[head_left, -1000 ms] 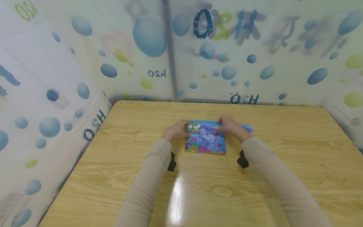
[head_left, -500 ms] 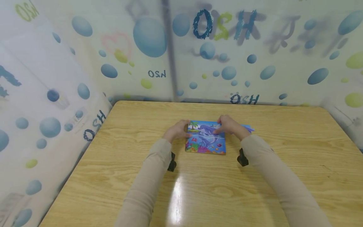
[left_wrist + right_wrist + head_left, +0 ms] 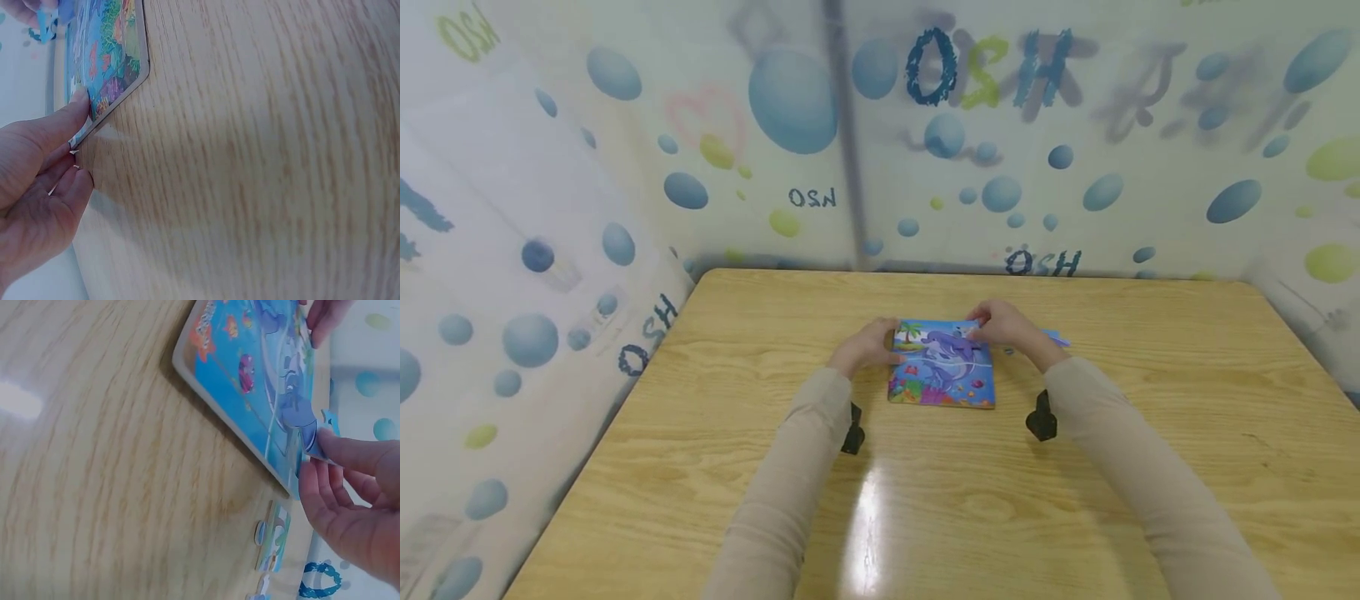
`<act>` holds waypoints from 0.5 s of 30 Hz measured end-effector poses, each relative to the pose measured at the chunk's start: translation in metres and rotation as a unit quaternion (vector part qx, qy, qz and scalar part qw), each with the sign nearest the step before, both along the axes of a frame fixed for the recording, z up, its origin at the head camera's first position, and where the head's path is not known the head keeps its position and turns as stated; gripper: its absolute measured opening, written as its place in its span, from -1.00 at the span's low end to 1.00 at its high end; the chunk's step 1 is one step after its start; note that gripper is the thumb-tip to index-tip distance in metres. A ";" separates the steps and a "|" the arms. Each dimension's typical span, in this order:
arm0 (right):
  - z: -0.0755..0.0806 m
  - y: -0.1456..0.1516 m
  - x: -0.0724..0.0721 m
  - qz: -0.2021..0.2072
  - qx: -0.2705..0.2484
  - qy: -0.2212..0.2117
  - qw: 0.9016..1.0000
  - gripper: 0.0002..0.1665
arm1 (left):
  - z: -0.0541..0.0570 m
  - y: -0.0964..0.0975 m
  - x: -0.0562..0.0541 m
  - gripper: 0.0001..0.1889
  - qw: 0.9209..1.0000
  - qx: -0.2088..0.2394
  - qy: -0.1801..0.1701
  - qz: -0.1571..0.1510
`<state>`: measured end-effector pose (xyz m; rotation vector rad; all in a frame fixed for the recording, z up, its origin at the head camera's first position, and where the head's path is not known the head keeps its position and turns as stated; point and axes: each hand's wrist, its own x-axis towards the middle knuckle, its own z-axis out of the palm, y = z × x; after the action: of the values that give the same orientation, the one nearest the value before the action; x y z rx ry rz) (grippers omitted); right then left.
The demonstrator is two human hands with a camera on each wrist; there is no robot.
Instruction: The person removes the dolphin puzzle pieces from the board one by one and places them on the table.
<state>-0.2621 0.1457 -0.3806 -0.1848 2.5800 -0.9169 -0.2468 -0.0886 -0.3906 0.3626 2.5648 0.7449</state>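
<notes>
The right hand pinches a small blue-and-purple puzzle piece between thumb and fingers, the fingers curled under it. The piece is tilted at the far right corner of the puzzle board; whether any of its edge sits in the board cannot be told. The left hand is clamped on the board's left edge, its thumb laid on the printed surface and its fingertips against the side. The board lies flat between the hands and acts as a shallow holder, with a thin brownish rim around the picture and rounded corners at the near side. Within that rim are a palm tree at the far left, a purple dolphin in the middle, a red crab on the left and bright coral along the near edge. Just beyond the board's right side, partly hidden by the right wrist, loose pieces lie on the wooden table, outside the rim. Black wrist devices show below the cuffs of beige sleeves. Behind the table stands a pale wall covering printed with blue and green bubbles and lettering.
</notes>
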 end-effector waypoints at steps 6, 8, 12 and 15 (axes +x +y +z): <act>-0.002 0.006 0.000 -0.011 -0.066 -0.034 0.997 -0.55 | 0.000 0.000 0.001 -0.28 1.000 0.002 0.001 -0.002; -0.002 0.008 0.000 -0.016 -0.086 -0.040 0.995 -0.54 | 0.000 0.000 0.002 -0.28 1.000 0.003 0.000 0.000; -0.003 0.014 0.002 -0.024 -0.113 -0.046 0.992 -0.53 | -0.001 0.000 0.000 -0.27 1.000 0.004 -0.003 0.005; -0.002 0.019 0.003 -0.029 -0.122 -0.050 0.991 -0.52 | -0.003 0.000 -0.001 -0.27 1.000 0.002 0.000 0.003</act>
<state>-0.2592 0.1645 -0.3826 -0.1278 2.3874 -1.2304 -0.2477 -0.0891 -0.3938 0.3555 2.5664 0.7523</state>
